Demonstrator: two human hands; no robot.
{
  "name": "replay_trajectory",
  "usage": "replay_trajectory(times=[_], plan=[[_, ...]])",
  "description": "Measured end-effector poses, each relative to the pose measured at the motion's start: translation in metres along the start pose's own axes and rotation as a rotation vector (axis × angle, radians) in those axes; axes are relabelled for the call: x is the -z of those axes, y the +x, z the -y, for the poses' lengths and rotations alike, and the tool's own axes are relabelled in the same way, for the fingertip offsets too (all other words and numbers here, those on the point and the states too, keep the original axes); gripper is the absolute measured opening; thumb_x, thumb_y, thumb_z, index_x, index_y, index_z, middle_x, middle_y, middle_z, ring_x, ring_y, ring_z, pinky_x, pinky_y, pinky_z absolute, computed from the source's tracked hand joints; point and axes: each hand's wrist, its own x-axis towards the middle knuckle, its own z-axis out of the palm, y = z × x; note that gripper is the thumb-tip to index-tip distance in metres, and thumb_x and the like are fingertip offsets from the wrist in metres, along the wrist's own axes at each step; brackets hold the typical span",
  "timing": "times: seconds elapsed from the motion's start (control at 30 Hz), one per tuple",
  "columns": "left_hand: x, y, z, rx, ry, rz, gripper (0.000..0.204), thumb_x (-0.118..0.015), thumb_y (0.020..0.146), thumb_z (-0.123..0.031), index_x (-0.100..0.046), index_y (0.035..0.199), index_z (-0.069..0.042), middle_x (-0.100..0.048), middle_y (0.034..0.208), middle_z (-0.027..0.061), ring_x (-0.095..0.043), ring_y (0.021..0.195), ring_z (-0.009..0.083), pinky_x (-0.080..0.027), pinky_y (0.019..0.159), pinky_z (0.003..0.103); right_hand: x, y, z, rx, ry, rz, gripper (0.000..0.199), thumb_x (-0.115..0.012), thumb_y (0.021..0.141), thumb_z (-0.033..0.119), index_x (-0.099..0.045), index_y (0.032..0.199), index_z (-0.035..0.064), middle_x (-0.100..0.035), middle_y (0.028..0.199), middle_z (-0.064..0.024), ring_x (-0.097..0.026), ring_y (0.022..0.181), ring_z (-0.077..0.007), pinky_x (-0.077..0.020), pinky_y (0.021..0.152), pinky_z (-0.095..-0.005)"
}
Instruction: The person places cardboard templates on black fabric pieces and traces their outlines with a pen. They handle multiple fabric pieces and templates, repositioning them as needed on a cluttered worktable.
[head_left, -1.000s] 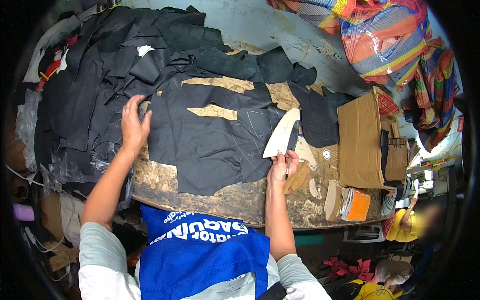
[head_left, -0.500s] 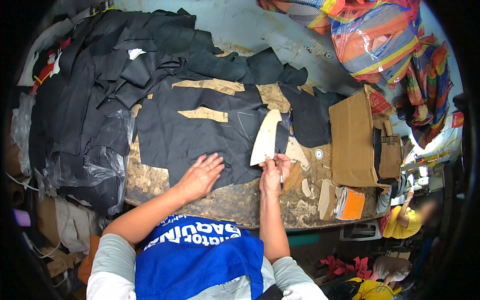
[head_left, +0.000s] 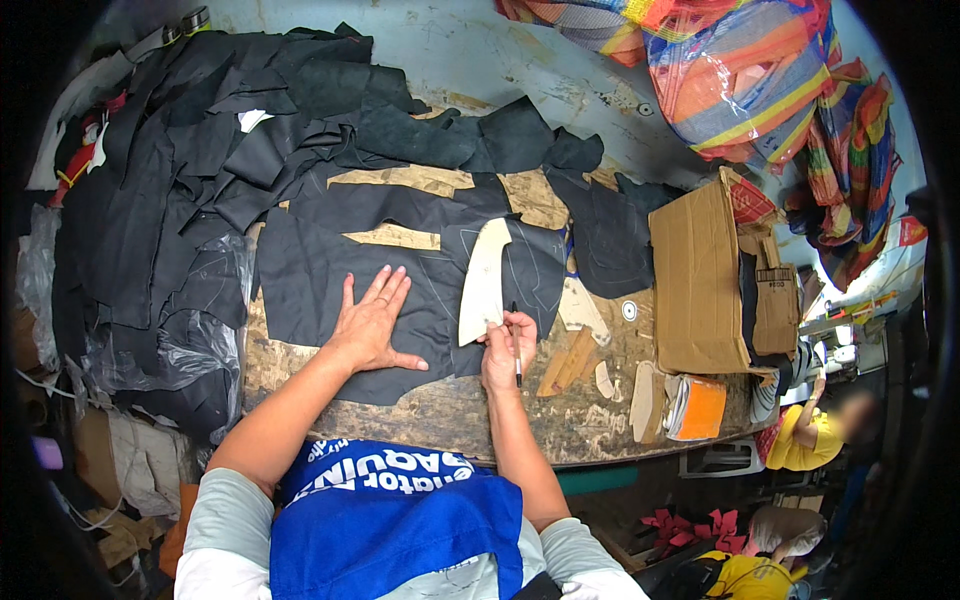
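Note:
My left hand lies flat with fingers spread on a sheet of black leather, pressing its near part. My right hand is closed on the lower end of a cream, curved pattern piece and also holds a pen upright between the fingers. The pattern piece is over the leather; I cannot tell whether it lies fully flat on it. Pale drawn outlines show on the leather to the right of the pattern piece.
Black leather scraps are heaped on the left, partly under clear plastic. On the worn wooden table at right stand a cardboard box, an orange-topped stack and more pattern pieces. A person in yellow is beyond.
My right hand has carried the pattern piece and pen leftward across the leather. The left hand has shifted left and spread its fingers. The whole view has moved slightly.

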Motion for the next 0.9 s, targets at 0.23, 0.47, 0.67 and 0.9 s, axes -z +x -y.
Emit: replay_trajectory(times=[0.23,0.47,0.67,0.9], plan=[[0.016,-0.011,0.044,0.087,-1.481,-0.403,0.076,-0.067,0.078,-0.003,-0.029,0.144,-0.008,-0.054,0.123,0.0145,-0.054,0.103,0.0164,-0.045,0.089,0.03,-0.005,0.021,0.06,-0.412,-0.254,0.594,0.018,-0.058,0.069,-0.002,-0.055,0.085,0.0054,-0.062,0.083,-0.0058,-0.06,0.08,-0.014,-0.0488,0.074,-0.0261],[0.014,-0.05,0.006,-0.099,-0.666,-0.366,0.069,-0.077,0.07,-0.028,-0.048,0.131,-0.012,-0.047,0.132,0.0165,-0.048,0.12,0.0327,-0.039,0.098,0.047,-0.08,0.054,0.052,-0.142,-0.652,0.792,0.026,-0.07,0.073,0.009,-0.06,0.097,0.0048,-0.055,0.078,0.0043,-0.046,0.065,-0.0045,-0.0402,0.057,-0.0218],[0.002,-0.05,0.021,-0.207,-0.248,-0.031,0.056,-0.068,0.078,-0.033,-0.055,0.126,-0.009,-0.026,0.149,0.0161,-0.018,0.14,0.032,-0.015,0.109,0.057,-0.025,0.089,0.066,0.061,-1.444,-0.227,0.051,-0.082,0.064,0.031,-0.061,0.102,0.0039,-0.065,0.095,-0.0176,-0.059,0.094,-0.0352,-0.0463,0.081,-0.0419],[-0.007,-0.041,-0.027,0.09,-0.338,-0.164,0.073,-0.076,0.07,-0.035,-0.049,0.129,-0.003,-0.035,0.14,0.021,-0.031,0.132,0.0336,-0.036,0.1,0.047,0.002,0.105,0.06,-0.03,-1.539,-0.233,0.046,-0.083,0.061,0.023,-0.056,0.094,0.0056,-0.065,0.088,-0.0148,-0.061,0.084,-0.0319,-0.0466,0.076,-0.0414]])
